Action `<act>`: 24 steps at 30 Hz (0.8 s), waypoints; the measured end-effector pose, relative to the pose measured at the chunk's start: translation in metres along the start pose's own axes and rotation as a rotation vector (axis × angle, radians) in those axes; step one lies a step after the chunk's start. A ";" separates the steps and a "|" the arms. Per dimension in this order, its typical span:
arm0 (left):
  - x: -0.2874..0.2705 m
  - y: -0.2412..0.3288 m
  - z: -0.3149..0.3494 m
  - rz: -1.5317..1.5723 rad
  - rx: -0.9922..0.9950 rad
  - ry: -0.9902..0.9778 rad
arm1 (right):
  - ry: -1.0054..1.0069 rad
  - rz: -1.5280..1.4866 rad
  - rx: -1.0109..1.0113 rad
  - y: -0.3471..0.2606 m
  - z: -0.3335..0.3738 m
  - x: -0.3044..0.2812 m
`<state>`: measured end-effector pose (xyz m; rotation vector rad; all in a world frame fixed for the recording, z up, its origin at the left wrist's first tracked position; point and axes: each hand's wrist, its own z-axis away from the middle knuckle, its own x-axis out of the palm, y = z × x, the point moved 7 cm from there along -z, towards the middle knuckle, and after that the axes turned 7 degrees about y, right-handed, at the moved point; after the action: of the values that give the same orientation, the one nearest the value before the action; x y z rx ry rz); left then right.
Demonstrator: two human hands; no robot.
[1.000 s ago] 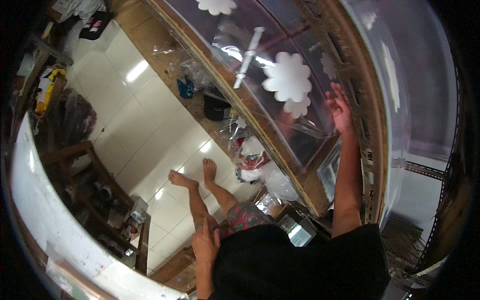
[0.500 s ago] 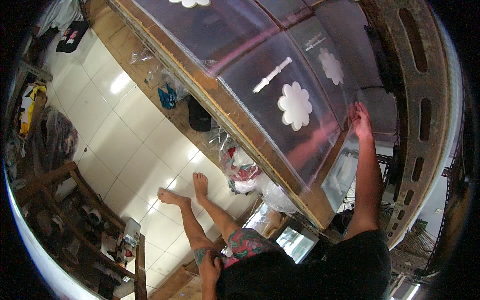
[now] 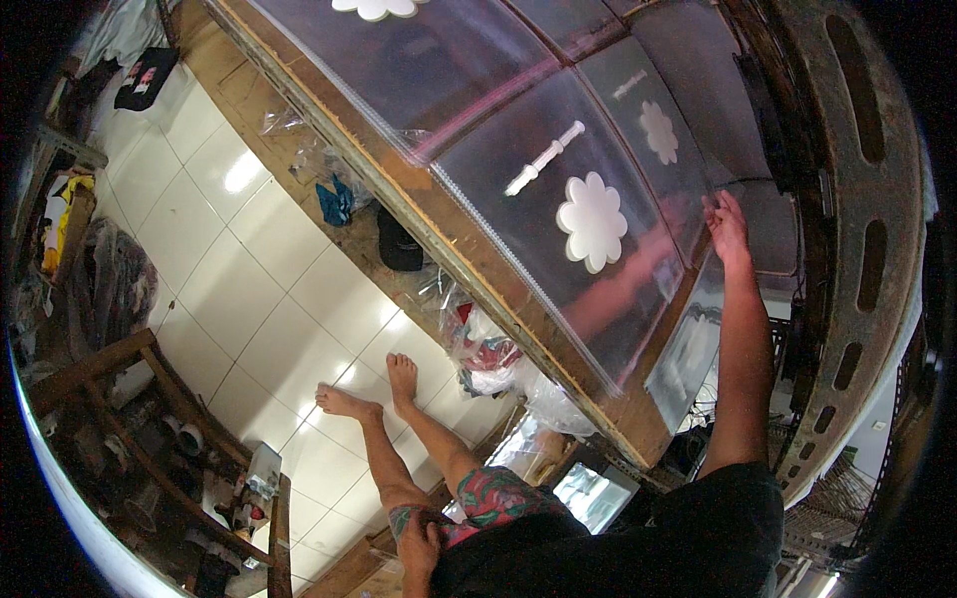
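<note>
Head view, the only one. Taking the white flower piece [image 3: 591, 222] as landmark: it is lying flat-looking on a clear sheet [image 3: 538, 239], which is covering the wooden tabletop [image 3: 618, 411]. A white rod [image 3: 545, 159] is lying on the same sheet, up and left of the flower piece, near but apart. A pink streak [image 3: 623, 287], probably a reflection, is showing just below it. Up and right, a fainter flower shape [image 3: 659, 133] is appearing; cannot tell whether it is a piece or a mirrored image.

Right hand [image 3: 728, 221] is reaching to the right of the flower piece, near the sheet's far edge. Fingers are loosely parted, gripping nothing visible; contact with the sheet, cannot tell. A slotted metal rail [image 3: 859, 317] is running farther right.

Left hand [image 3: 419, 546] is resting on the patterned shorts [image 3: 498, 495], well below and left of the flower piece. Its fingers are mostly hidden; cannot tell how wide they are.

Progress, as judged: flower piece and rod are seemingly set down, both hands staying off them. Whether they are lying loose or fixed, cannot tell; no finished join is showing, so what is remaining is unclear.
</note>
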<state>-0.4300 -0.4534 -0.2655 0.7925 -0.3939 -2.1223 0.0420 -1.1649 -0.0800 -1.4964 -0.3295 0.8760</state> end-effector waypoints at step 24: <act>-0.127 0.118 0.058 0.097 0.289 0.447 | -0.217 0.046 -0.529 -0.063 0.297 0.189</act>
<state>-0.3394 -0.4258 -0.1090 1.3509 -0.4892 -1.7527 -0.0169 -0.8134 -0.0505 -1.8998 -0.7320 1.0422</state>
